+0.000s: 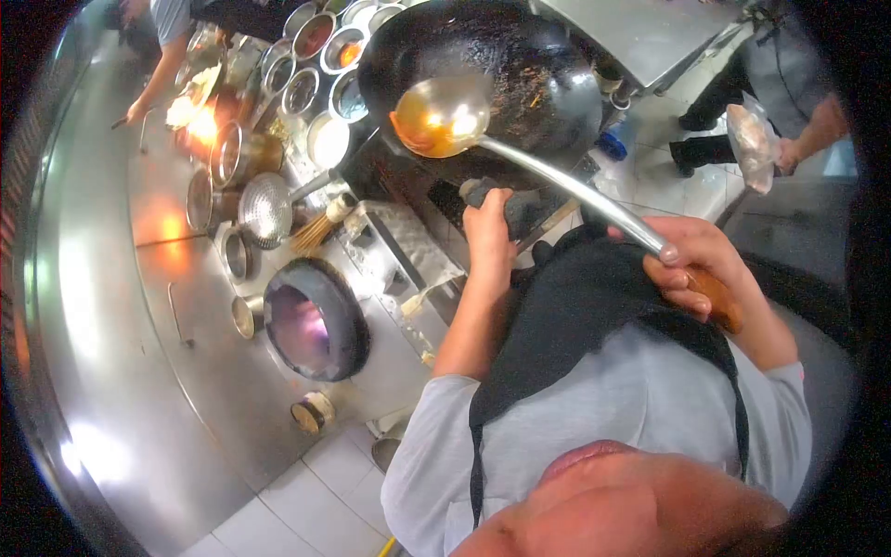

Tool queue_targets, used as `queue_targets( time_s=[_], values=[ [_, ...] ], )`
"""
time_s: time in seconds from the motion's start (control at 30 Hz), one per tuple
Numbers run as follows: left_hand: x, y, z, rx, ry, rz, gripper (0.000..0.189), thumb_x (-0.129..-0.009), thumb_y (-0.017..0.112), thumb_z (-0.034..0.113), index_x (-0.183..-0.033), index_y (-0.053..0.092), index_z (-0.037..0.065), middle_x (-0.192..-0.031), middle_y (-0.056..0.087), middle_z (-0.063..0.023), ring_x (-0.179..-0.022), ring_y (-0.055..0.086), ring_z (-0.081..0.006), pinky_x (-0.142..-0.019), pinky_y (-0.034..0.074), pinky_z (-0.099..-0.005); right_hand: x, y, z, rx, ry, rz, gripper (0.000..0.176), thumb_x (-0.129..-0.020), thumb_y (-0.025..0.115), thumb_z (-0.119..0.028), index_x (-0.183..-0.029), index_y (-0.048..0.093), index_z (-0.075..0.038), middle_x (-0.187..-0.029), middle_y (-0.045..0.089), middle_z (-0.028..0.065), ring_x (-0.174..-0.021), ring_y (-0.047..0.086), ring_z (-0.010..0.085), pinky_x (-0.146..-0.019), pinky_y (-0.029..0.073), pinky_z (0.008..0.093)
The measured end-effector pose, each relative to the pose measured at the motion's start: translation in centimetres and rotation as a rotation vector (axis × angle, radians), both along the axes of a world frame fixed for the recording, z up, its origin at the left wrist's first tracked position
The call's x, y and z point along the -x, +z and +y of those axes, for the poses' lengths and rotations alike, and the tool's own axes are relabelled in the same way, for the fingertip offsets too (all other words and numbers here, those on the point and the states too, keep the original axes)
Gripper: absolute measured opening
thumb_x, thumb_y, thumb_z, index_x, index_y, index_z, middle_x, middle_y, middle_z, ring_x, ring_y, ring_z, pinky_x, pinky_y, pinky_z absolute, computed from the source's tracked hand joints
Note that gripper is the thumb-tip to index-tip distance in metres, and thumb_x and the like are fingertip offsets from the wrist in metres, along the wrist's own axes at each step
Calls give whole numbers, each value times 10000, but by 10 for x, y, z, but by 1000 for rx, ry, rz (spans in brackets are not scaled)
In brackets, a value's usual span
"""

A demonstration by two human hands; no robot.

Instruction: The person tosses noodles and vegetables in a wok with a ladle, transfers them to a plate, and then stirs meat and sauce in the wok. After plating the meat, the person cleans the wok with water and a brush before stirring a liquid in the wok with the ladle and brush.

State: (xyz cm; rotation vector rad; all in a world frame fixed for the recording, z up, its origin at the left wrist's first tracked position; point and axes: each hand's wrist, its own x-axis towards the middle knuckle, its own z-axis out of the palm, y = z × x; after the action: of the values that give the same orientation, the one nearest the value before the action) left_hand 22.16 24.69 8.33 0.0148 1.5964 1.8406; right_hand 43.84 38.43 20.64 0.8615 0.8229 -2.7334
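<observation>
My left hand (490, 230) is closed around a dark cloth (506, 210) at the near edge of a large blackened wok (548, 88); whatever lies inside the cloth is hidden. My right hand (691, 265) grips the wooden-ended handle of a long metal ladle (575, 186). The ladle's bowl hangs over the wok's left part and holds an orange, shiny liquid (429, 132) with a reddish piece at its edge. Dark residue and small scraps coat the wok's inner surface.
Metal seasoning bowls (316, 37) stand beyond the wok's left side. A perforated strainer (266, 211), a bamboo brush (320, 226) and a second wok (316, 320) are at left. Flames (202, 125) rise near a person's arm (160, 84). Another person's hand (806, 147) holds a plastic bag (752, 144) at right.
</observation>
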Motion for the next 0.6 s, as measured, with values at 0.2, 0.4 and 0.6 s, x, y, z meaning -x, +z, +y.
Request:
queue_targets(
  time_s=[0.2,0.4,0.6],
  values=[
    [6,-24,37,189,-128,207,276,-775,644,348,-868,593,93,-642,398,19,-462,392,-108,-341,247,-266,-23,2,62,10,-267,229,580,-812,564,-111,-1349,393,24,-586,432,23,-330,445,108,-280,363,222],
    [7,-16,97,36,20,-185,247,-768,640,225,-942,583,59,-867,618,-67,-757,626,-213,-635,484,-318,-56,-8,196,-898,-394,-42,645,-790,544,-64,-1396,340,19,-605,517,72,-386,512,131,-357,431,232],
    [6,-36,99,384,-380,1080,548,-498,680,63,-1031,562,19,-931,611,-130,-877,602,-326,-797,471,-388,-85,-87,304,-1884,-135,-737,692,-762,523,-59,-1423,369,-195,-713,598,226,-646,605,349,-631,469,415]
  ],
)
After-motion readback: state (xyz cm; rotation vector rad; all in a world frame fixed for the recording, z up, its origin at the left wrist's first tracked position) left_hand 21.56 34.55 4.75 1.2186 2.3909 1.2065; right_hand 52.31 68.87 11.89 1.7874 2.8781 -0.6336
